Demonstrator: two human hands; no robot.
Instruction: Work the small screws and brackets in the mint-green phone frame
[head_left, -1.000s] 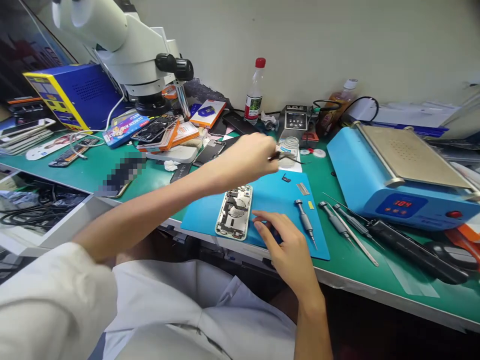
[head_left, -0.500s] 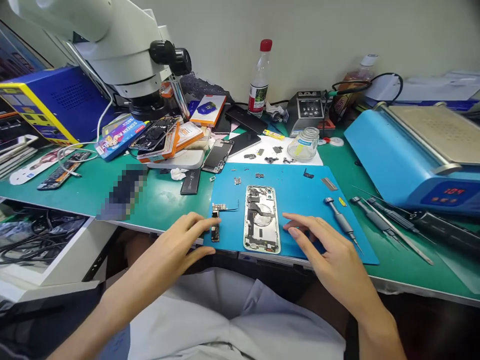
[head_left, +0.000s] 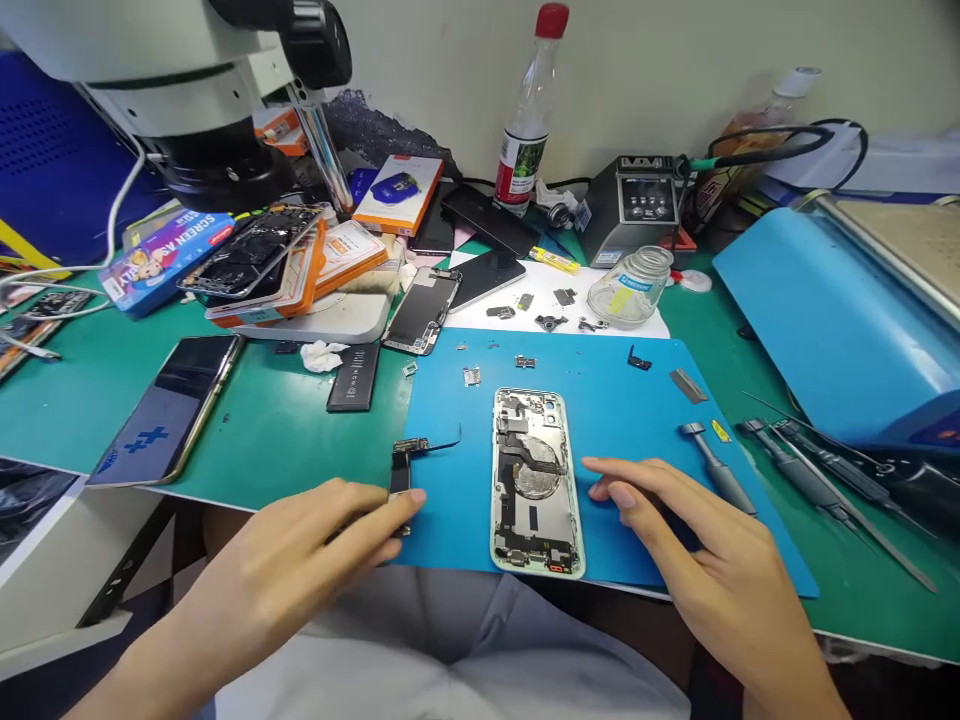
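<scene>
A phone body, pale-framed with its inside exposed, lies on the blue mat between my hands. My left hand is over a narrow dark circuit board at the mat's left edge; its index finger reaches across the board and hides part of it. Those fingers are extended, with the thumb partly tucked below. Just right of the phone, my right hand hovers with index finger and thumb apart, holding nothing. Small metal parts, among them a bracket, lie beyond the phone.
Screwdrivers and tweezers lie at the right, near a blue heating machine. A glass jar stands on white paper behind. At left are a smartphone, a battery, stacked boxes and a microscope.
The view has moved closer and lower over the bench. My left hand has come further over the circuit board, its thumb drawn in. The phone body and my right hand look much the same.
</scene>
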